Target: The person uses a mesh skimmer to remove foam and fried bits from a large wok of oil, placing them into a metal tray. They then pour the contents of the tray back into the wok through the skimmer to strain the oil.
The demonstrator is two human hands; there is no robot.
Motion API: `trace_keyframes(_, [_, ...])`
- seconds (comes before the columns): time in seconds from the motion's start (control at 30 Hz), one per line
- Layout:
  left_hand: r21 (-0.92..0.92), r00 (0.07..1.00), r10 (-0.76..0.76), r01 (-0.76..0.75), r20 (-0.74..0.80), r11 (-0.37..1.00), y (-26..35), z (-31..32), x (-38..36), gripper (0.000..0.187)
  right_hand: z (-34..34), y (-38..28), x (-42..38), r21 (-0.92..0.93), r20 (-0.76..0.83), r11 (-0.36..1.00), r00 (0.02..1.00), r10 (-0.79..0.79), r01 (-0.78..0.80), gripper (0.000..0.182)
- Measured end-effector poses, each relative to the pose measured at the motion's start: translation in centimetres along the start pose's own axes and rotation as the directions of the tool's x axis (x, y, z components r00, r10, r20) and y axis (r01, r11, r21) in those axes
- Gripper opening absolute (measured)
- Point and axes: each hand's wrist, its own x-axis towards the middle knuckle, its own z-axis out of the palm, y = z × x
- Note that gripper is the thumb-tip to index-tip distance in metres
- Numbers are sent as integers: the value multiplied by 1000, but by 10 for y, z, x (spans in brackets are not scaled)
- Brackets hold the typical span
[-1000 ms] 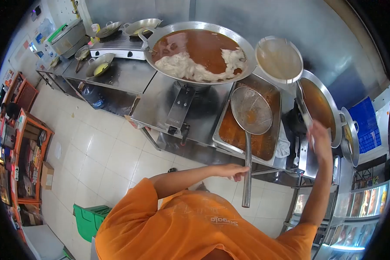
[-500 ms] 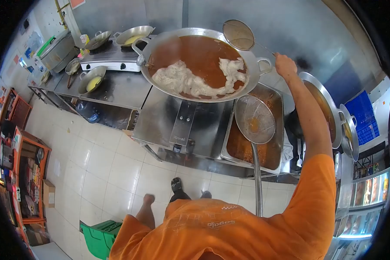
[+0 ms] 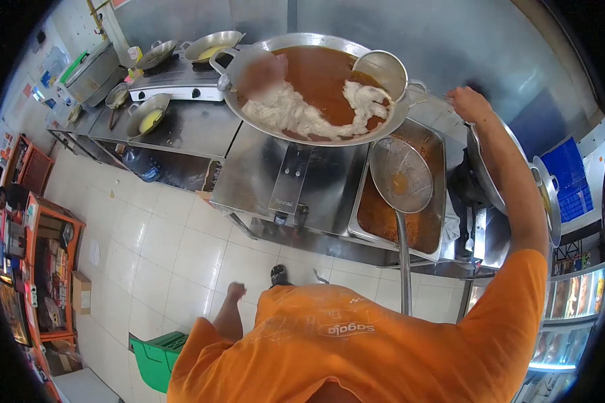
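My right hand (image 3: 470, 105) is closed round the thin handle of a round mesh strainer (image 3: 383, 70). The strainer's bowl hangs at the right side of a large two-handled wok (image 3: 316, 142), just inside the rim. Reddish-brown liquid (image 3: 323, 74) fills the wok, with a pale frothy mass (image 3: 292, 114) along its near side and another patch at the right. A blur covers part of the liquid on the left. Down beside my body, my left hand (image 3: 236, 291) hangs away from the counter, fingers curled, with nothing visible in it.
A larger skimmer (image 3: 401, 178) lies across a deep metal tray (image 3: 442, 195), its long handle reaching toward my body. Several smaller pans, one of them a pan with yellow contents (image 3: 148, 123), stand left by a white-fronted stove (image 3: 175, 93). A green crate (image 3: 158, 359) is on the floor.
The strainer has moved down and right, from above the wok's back rim to inside its right side. My right hand has shifted right and slightly down. My left hand still hangs low.
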Motion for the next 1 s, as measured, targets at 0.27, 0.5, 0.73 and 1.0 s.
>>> trace_keyframes(0.27, [49,786,366,-396,-498,917,67,-69,33,20,-18,-4,-27,196,237,971,954,-184,139,27])
trace_keyframes(0.5, [219,944,318,-293,-87,931,15,-4,34,21,-10,-28,-52,523,300,850,919,-255,65,26])
trace_keyframes(0.73, [-595,907,-387,404,164,695,20,21,-15,17,-21,-55,-61,697,399,714,864,-306,-70,24])
trace_keyframes(1.0, [-177,997,-36,24,-62,984,9,26,0,22,-56,-118,-73,787,525,564,750,-403,-248,22])
